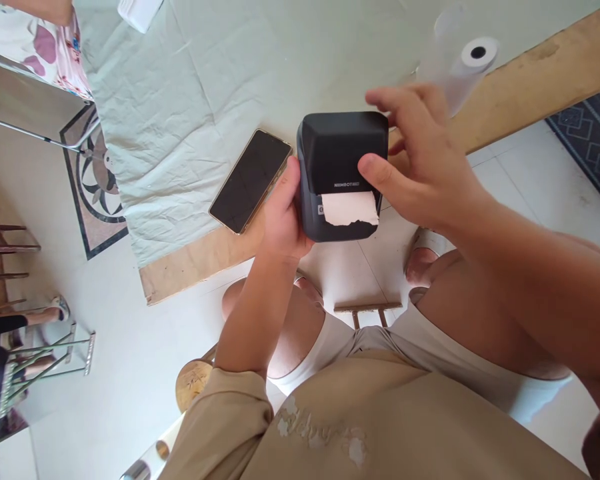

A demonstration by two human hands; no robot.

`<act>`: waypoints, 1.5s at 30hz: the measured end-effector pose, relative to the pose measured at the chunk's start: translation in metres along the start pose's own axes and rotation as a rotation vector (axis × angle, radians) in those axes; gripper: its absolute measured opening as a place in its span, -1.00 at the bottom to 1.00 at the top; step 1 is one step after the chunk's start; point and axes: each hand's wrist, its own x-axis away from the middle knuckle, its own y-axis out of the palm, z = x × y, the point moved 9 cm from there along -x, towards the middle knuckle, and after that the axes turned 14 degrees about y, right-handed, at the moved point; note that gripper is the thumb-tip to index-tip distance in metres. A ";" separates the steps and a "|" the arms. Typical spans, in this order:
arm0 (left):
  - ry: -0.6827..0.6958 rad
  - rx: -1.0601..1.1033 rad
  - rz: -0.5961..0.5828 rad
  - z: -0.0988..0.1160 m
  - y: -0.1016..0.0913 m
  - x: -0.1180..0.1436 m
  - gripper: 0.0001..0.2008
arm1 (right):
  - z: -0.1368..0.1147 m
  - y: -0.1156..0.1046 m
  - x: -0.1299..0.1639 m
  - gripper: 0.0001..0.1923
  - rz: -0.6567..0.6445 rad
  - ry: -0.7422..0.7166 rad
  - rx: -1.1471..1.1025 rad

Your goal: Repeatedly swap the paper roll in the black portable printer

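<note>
A black label printer (pixel 343 150) is held up over the table's near edge, with the word NIIMBOT on its lid. From its front slot hangs a short strip of white paper (pixel 350 208) with a ragged torn end. My left hand (pixel 284 217) grips the printer's left side, its fingers hidden beneath. On the right, my right hand (pixel 420 157) has its fingers spread; the thumb lies on the lid and the other fingers are at or just off the right side, slightly blurred. A smartphone (pixel 251 180) with a dark screen lies left of the printer.
The wooden table (pixel 195 267) bears a pale green cloth (pixel 220 80). A roll of white paper (pixel 473 63) in clear wrap stands at the right, and a white object (pixel 140 12) sits at the back left. Other people are partly visible at the left. A round wooden stool (pixel 193 385) is below.
</note>
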 end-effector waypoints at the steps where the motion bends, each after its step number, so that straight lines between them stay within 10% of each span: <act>1: -0.007 -0.015 -0.002 -0.001 -0.001 0.000 -0.43 | -0.003 -0.002 0.001 -0.46 -0.002 -0.022 0.012; 10: 0.043 0.071 -0.019 -0.004 0.001 -0.005 -0.60 | -0.011 -0.003 0.002 -0.43 -0.175 -0.092 -0.011; 23: 0.011 0.139 -0.140 0.000 0.012 -0.003 -0.68 | -0.027 -0.060 0.016 -0.83 0.285 0.004 -0.149; 35: -0.044 0.225 -0.237 0.008 0.028 0.004 -0.84 | -0.009 -0.001 0.003 -0.77 -0.052 0.035 0.665; 45: -0.026 0.417 -0.013 -0.012 0.008 -0.007 -0.67 | -0.004 -0.032 -0.013 -0.73 -0.115 0.226 -0.528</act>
